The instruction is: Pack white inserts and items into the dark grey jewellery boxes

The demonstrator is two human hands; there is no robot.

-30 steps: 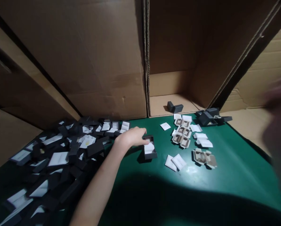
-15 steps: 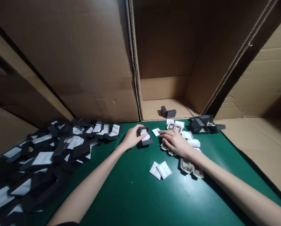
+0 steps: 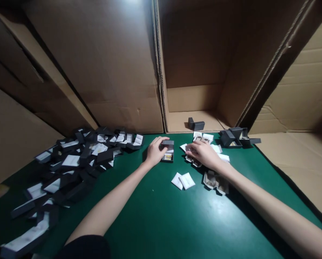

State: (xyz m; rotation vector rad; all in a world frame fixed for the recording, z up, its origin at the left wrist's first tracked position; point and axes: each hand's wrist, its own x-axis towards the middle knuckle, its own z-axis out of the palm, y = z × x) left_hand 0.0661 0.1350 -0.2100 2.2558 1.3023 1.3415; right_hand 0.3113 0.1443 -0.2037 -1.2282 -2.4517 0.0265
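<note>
My left hand (image 3: 154, 151) grips a small open black box (image 3: 168, 151) with a white lining, standing on the green table (image 3: 161, 216). My right hand (image 3: 202, 153) lies palm down on a cluster of small white and tan cardboard inserts (image 3: 214, 180), fingers curled over them; what it holds, if anything, is hidden. Two white pads (image 3: 183, 180) lie just in front of both hands.
A large heap of open black boxes (image 3: 69, 169) covers the left side of the table. Big cardboard cartons (image 3: 109, 72) wall in the back; one open carton holds a black box (image 3: 195, 124). More black boxes (image 3: 235, 136) sit at the back right.
My right hand came in from the right and settled on the inserts. My left hand pulled the black box toward the middle and keeps hold of it.
</note>
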